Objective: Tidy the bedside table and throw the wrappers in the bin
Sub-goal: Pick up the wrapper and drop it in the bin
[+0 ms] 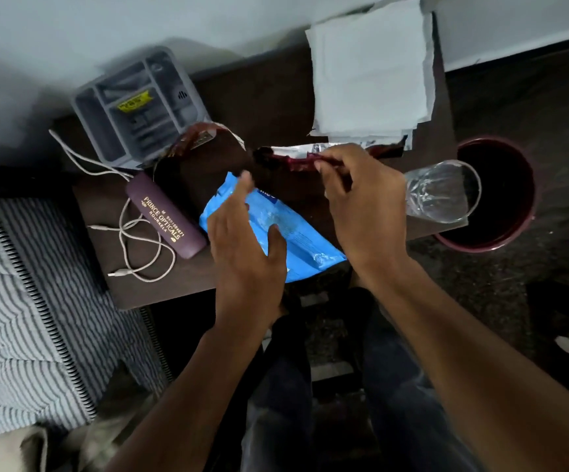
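My right hand (364, 202) pinches a dark red wrapper (289, 162) above the middle of the brown bedside table (276, 97). My left hand (245, 247) hovers open, fingers apart, over a blue packet (296, 240) lying near the table's front edge. Another red-brown wrapper (191, 141) lies to the left, beside the grey tray. A further red and silver wrapper (385, 149) shows behind my right hand. The maroon bin (494, 195) stands on the floor at the table's right end.
A grey compartment tray (136, 107) sits at the back left. A maroon glasses case (167, 216) and a tangled white cable (133, 240) lie at the left. White tissues (371, 69) are stacked at the back right. A clear glass (443, 192) lies by the bin. The striped bed (20, 284) is to the left.
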Tool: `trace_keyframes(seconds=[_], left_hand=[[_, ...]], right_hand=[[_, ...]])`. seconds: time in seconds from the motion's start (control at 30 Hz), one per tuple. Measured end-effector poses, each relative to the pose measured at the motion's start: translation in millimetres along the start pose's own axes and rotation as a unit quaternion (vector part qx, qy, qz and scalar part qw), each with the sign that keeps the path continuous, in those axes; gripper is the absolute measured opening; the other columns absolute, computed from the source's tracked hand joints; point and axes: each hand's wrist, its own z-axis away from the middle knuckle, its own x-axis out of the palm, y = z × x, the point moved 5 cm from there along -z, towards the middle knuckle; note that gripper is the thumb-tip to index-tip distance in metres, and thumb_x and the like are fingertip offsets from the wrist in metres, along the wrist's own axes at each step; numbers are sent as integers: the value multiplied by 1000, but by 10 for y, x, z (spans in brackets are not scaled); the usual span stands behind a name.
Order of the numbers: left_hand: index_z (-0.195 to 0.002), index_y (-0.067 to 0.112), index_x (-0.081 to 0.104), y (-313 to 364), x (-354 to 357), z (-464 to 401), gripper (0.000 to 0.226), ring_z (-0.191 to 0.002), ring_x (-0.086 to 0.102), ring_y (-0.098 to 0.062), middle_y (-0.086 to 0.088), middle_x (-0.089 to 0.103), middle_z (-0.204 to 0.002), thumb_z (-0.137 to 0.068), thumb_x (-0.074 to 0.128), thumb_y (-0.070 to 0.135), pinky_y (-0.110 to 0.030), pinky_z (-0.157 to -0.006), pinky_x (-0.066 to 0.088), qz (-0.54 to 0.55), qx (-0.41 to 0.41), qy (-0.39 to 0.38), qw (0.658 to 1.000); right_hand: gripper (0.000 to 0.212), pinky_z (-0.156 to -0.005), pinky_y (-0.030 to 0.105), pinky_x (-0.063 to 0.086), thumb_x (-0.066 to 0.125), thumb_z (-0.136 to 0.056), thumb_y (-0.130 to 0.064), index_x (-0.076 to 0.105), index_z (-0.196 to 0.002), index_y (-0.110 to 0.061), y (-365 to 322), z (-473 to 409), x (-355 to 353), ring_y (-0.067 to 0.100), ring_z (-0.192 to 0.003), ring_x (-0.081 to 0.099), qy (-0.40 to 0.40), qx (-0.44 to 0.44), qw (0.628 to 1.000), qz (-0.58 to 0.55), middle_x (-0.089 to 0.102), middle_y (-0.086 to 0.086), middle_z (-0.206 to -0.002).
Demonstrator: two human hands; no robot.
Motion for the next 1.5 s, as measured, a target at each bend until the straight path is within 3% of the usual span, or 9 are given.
trace_keyframes(seconds=[0.17,0.27,0.43,0.57,0.73,0.97,1.1,1.3,1.5], left_hand=[[-161,12,9,287,-68,-318,119,-147,33,-10,-4,19,-165,-70,85,7,-27,-121,33,113,-2,23,993],[-160,4,8,543,-59,-556,129,-152,36,-22,-10,26,-166,-63,93,14,-41,-125,33,186,40,-66,979],[-147,18,51,909,-57,-599,84,-130,59,0,10,62,-139,-72,90,16,-24,-111,46,108,120,-151,975],[-120,23,72,1159,33,-495,40,-106,66,13,20,73,-111,-86,75,1,-11,-94,49,71,144,-120,980],[-102,30,74,1409,322,-325,22,-84,67,16,33,74,-85,-89,77,12,-4,-75,48,173,103,-154,967],[-106,32,79,1563,926,-192,28,-93,78,-10,8,82,-99,-79,83,29,-20,-77,59,268,1,-282,921],[-113,45,68,1794,1280,-159,43,-100,73,-6,13,76,-110,-72,82,44,-23,-82,58,182,27,-307,934],[-124,49,58,2104,1627,46,40,-100,59,-3,18,55,-116,-88,71,38,-14,-83,49,60,97,-293,949],[-130,42,60,2203,2122,608,42,-119,45,5,30,49,-121,-92,45,53,-14,-94,39,-76,160,-404,897]], right_hand=[[7,-67,35,57,65,-99,-18,70,-104,-16,-114,102,-394,11,-73,69,-5,-6,999,-53,72,-6,-81],[8,-71,34,54,61,-101,-15,66,-107,-15,-113,152,-576,13,-84,65,-48,-43,997,-51,68,-3,-93],[10,-78,6,43,65,-97,-7,69,-106,-9,-56,-13,-893,8,-91,55,-48,-89,992,-71,55,3,-108],[41,-87,37,58,73,-92,-8,62,-131,-16,32,-134,-1073,15,-107,64,-50,-49,982,-173,60,2,-121],[103,-100,35,56,88,-74,-20,29,-158,-17,378,-127,-1357,10,-121,63,-65,69,967,-236,60,-1,-137],[35,-78,32,64,75,-81,8,69,-116,9,939,15,-1767,31,-94,76,-83,142,888,-429,75,25,-108],[24,-74,26,62,78,-80,2,76,-104,-3,1412,77,-1991,19,-85,76,-2,184,887,-424,80,11,-97],[28,-61,17,56,82,-80,-1,69,-101,-15,2687,142,-2085,9,-73,75,178,329,874,-310,79,1,-82],[10,-68,17,41,75,-83,-7,72,-89,-15,3678,46,-1494,15,-79,69,219,426,878,-2,76,6,-86]])
